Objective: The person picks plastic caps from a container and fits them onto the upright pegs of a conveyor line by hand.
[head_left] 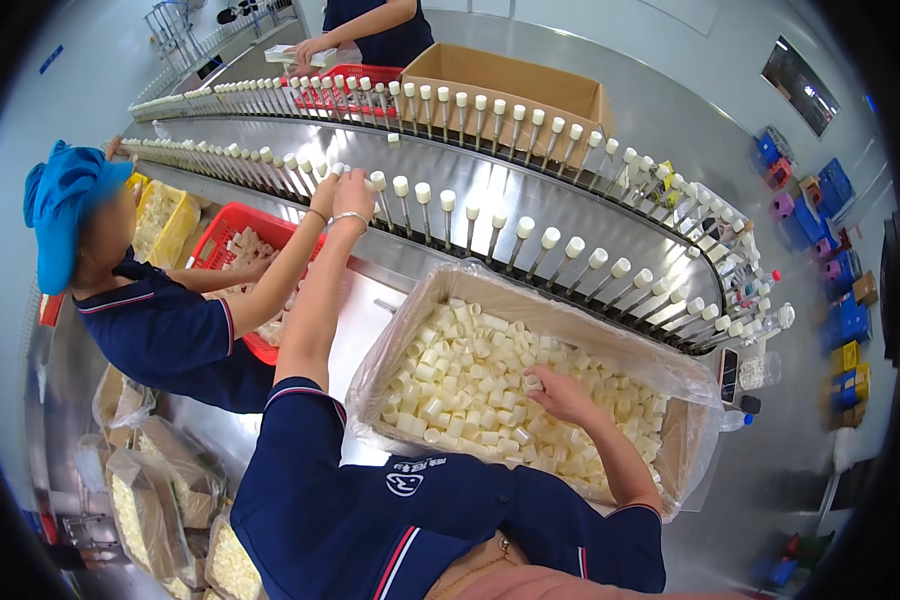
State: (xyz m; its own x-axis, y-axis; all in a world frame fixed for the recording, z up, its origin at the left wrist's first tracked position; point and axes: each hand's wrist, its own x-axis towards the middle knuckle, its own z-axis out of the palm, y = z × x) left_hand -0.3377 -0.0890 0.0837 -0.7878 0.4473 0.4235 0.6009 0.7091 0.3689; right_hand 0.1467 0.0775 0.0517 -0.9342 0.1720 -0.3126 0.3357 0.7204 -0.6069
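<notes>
My left hand (354,197) reaches out to the near row of upright metal pegs, its fingers closed at a white plastic cap (339,169) on top of a peg. A co-worker's hand (324,193) is right beside it, and the fingers partly hide each other. My right hand (562,396) is over an open carton (686,425) lined with clear plastic. Between its thumb and fingers it pinches a short white plastic cap (533,383). Loose white caps (470,370) of the same kind fill the carton.
The curved peg conveyor (570,292) runs across and bends round at the right, capped pegs along it. A co-worker in a blue cap (75,200) stands left by a red basket (232,222). Another person works behind an empty carton (510,75). A phone (729,375) lies right.
</notes>
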